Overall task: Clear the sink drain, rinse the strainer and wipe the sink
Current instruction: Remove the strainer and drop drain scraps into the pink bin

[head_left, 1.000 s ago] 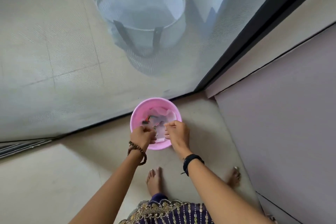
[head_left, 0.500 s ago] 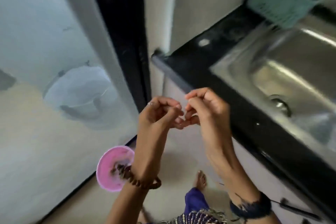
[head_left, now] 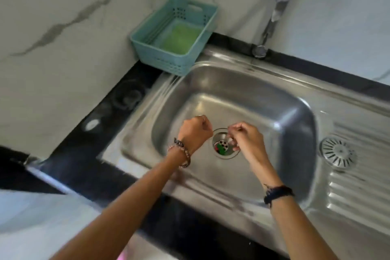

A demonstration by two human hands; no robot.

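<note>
A person's two forearms reach over a stainless steel sink (head_left: 242, 99) set in a black countertop (head_left: 109, 116). The left hand (head_left: 195, 131), with a beaded bracelet (head_left: 181, 152) at the wrist, hovers above the basin with its fingers curled into a loose fist; nothing shows in it. The right hand (head_left: 245, 137), a dark band (head_left: 277, 193) on its wrist, hangs over the open drain (head_left: 224, 143), fingers curled downward; whether they pinch anything is too blurred to tell. Small green, red and white scraps lie in the drain opening. The round metal strainer (head_left: 337, 151) rests on the ribbed draining board to the right of the basin. A teal plastic basket (head_left: 175, 34) holding something green sits at the back left corner, and a chrome tap (head_left: 272, 12) rises behind the sink against a marble wall.
</note>
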